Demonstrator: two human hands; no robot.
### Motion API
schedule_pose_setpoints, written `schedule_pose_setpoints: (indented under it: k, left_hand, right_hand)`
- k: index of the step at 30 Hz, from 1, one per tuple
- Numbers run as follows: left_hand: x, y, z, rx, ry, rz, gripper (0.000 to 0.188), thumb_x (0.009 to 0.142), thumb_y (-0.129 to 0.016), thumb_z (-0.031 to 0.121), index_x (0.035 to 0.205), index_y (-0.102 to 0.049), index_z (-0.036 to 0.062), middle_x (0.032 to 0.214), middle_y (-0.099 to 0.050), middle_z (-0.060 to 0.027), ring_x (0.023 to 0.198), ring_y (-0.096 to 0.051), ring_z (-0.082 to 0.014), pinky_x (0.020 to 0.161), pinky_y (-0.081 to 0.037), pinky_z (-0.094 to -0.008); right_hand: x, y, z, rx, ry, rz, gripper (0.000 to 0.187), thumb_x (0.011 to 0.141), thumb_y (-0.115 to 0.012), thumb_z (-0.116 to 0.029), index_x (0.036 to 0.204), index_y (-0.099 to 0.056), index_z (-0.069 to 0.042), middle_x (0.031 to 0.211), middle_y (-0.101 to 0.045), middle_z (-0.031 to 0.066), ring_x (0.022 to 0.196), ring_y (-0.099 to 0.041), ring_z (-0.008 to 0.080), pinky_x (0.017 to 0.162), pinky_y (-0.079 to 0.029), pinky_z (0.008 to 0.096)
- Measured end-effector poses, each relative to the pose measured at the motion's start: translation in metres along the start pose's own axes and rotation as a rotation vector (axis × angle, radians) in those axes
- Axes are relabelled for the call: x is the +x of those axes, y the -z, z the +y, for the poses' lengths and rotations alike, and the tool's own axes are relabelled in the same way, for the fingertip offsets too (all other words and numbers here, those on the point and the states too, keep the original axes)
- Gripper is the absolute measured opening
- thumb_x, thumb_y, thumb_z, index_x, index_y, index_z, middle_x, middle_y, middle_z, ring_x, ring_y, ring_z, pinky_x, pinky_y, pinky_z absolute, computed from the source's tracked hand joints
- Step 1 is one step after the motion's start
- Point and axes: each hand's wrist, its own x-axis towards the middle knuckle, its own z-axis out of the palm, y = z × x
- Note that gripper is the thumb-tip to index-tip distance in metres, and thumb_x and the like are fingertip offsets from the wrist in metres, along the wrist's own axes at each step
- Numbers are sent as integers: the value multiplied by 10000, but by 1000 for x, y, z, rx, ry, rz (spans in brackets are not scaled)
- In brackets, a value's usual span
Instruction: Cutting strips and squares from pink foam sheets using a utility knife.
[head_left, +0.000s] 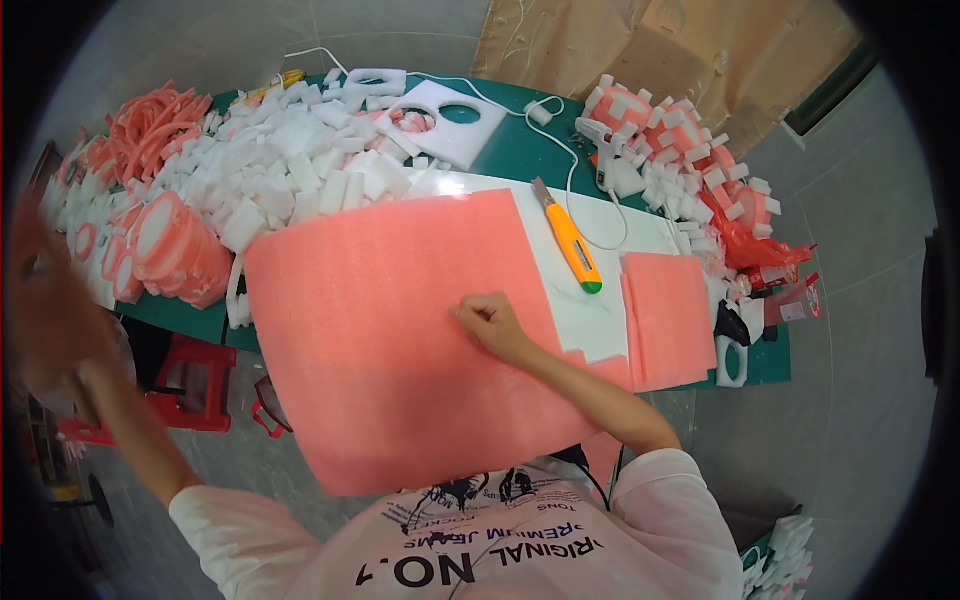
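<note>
A large pink foam sheet lies over the near side of the table and hangs toward my shirt. On top of it rests my right hand, its fingers curled into a loose fist with nothing visible in them. My left hand is raised at the far left rim, away from the sheet. Motion smears it, so its fingers and anything in them cannot be made out. Beyond the sheet's right edge, an orange utility knife with its blade out lies on a white board.
Folded pink foam sits right of the board. White foam blocks heap at the back left, beside pink foam rolls. A glue gun with a white cord stands back right. Below left is a red stool.
</note>
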Motion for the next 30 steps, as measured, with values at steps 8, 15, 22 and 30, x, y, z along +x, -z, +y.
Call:
schedule_pose_setpoints:
  k: [8,15,22,30]
  left_hand:
    - [-123,-8,246,-895,-568,-502,299,643,-568,117,924,-595,16,932,-536,-83,901,-561,-251,803,-461,-389]
    - [-155,-6,281,-1201,-287,-881,296,703,-577,109,990,-572,34,990,-519,-102,865,-552,-260,770,-471,-352]
    - [-168,-51,278,-829,221,-924,299,748,-576,219,999,-525,65,1095,-468,-124,1041,-432,-297,851,-355,-419]
    - [-167,-93,296,-673,235,-1080,220,755,-572,278,863,-509,97,968,-478,-86,913,-441,-249,732,-331,-395]
  right_hand:
    - [39,43,-6,792,-33,326,500,842,-512,-311,1253,-347,-78,1203,-424,145,917,-543,216,761,-462,344]
    - [52,49,16,-515,188,421,606,706,-618,-123,1234,-351,13,1197,-390,184,1042,-465,308,877,-401,372]
    - [19,54,11,-850,194,394,468,710,-540,-62,1144,-429,75,1057,-401,225,923,-441,351,774,-411,389]
    - [1,44,7,-1102,67,430,451,719,-526,-88,1137,-437,58,947,-431,166,831,-449,272,660,-395,334]
